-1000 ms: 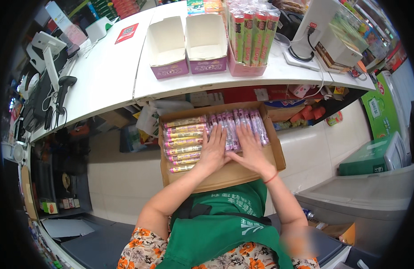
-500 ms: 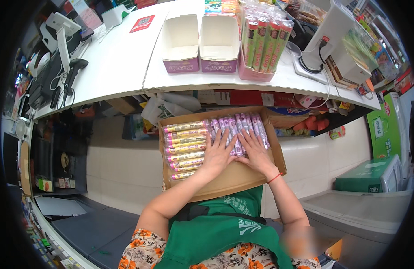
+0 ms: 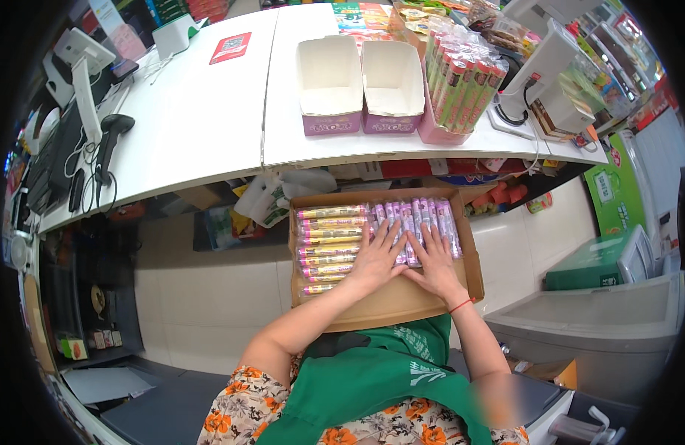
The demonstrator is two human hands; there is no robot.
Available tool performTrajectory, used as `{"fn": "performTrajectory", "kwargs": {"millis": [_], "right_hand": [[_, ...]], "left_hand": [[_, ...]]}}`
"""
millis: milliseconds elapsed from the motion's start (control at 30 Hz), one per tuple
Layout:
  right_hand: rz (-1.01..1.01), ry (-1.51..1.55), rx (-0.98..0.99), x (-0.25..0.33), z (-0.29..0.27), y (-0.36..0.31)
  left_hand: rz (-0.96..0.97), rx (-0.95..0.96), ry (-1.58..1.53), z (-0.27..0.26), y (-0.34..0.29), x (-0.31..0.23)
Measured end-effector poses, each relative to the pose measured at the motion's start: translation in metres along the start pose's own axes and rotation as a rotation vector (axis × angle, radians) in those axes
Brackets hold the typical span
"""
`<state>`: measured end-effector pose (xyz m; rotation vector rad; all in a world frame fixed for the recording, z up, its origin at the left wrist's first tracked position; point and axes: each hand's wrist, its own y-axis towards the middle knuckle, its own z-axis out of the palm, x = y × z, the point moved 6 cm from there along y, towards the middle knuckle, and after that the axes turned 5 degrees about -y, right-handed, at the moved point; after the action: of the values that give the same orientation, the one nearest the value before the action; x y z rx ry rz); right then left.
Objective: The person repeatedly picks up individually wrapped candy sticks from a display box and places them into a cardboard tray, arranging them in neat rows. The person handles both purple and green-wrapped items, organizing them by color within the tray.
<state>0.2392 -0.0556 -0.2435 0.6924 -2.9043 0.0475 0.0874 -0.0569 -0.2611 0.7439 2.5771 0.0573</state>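
A shallow cardboard box rests in front of me at lap height. Yellow wrapped candy sticks lie crosswise in its left part. Purple wrapped candy sticks stand in a row of lengthwise sticks at its right. My left hand lies flat with fingers spread over the purple sticks nearest the yellow ones. Beside it my right hand is spread on the purple sticks too, the thumbs close together. Neither hand grips anything. Some sticks are hidden under the fingers.
A white counter runs beyond the box. On it stand two open cartons, a pink holder with green wrapped sticks, and a barcode scanner. A green bin is at the right.
My view has shifted, so the box and counter sit farther right in the picture. Both hands stay spread on the purple sticks, with little visible change.
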Motion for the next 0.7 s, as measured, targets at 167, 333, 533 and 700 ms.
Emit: {"fn": "performTrajectory", "kwargs": {"millis": [167, 333, 533, 700], "right_hand": [[0.068, -0.040, -0.009, 0.007, -0.001, -0.004], [0.048, -0.046, -0.064, 0.007, 0.002, -0.007], [-0.020, -0.044, -0.099, 0.009, 0.002, -0.002], [-0.048, 0.020, -0.093, 0.007, 0.008, 0.001]], "left_hand": [[0.054, 0.002, -0.055, -0.009, 0.000, 0.002], [-0.027, 0.022, -0.091, -0.016, -0.003, 0.002], [-0.161, 0.034, -0.010, -0.036, -0.021, 0.015], [-0.234, 0.149, 0.119, -0.050, -0.050, 0.043]]}}
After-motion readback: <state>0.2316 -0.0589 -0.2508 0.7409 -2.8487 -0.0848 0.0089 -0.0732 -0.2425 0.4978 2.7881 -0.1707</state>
